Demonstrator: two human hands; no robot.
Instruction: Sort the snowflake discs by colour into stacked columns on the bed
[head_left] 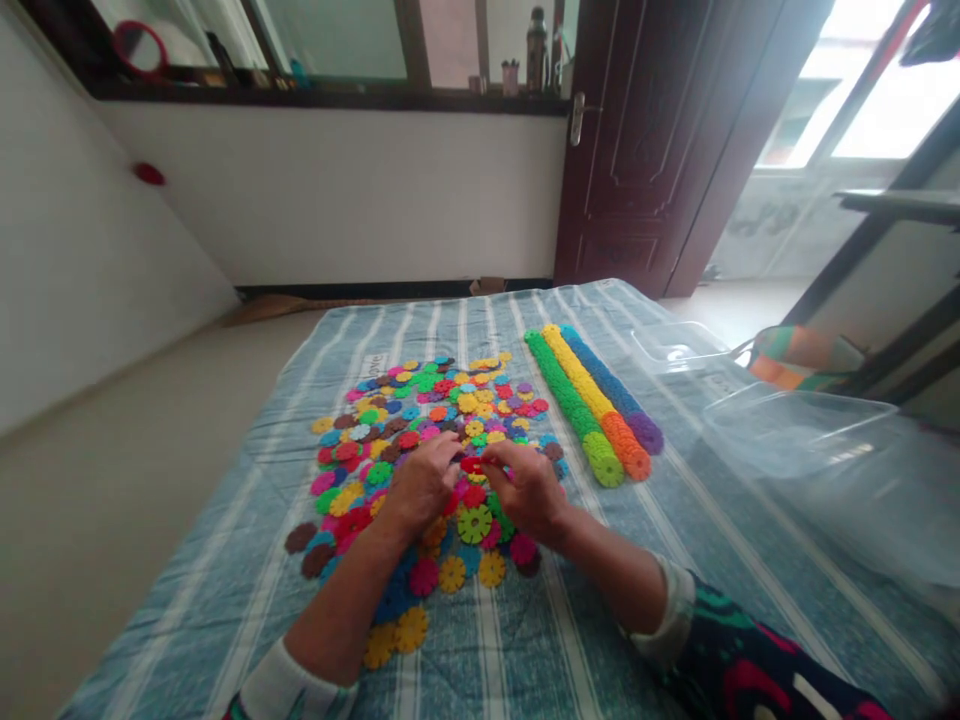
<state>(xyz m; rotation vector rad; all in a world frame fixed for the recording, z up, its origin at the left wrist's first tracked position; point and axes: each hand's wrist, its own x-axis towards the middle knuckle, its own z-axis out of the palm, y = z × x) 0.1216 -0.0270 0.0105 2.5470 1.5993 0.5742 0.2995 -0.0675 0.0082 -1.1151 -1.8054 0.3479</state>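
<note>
My left hand (pixel 426 484) and my right hand (pixel 529 490) meet above a spread of notched plastic disc pieces in many colours. Between their fingertips is a red notched disc (pixel 471 465). My right thumb and forefinger pinch its right edge, and the curled fingers of my left hand close on its left side. Just below lies a light green notched disc (pixel 474 524). Part of the pile is hidden under both hands and forearms.
Three rods of stacked discs lie to the right: green (pixel 564 393), yellow-orange (pixel 586 385) and blue-purple (pixel 611 380). Clear plastic tubs (pixel 799 425) stand on the striped cloth's (pixel 645 620) right side. A brown door (pixel 637 140) is beyond the far edge.
</note>
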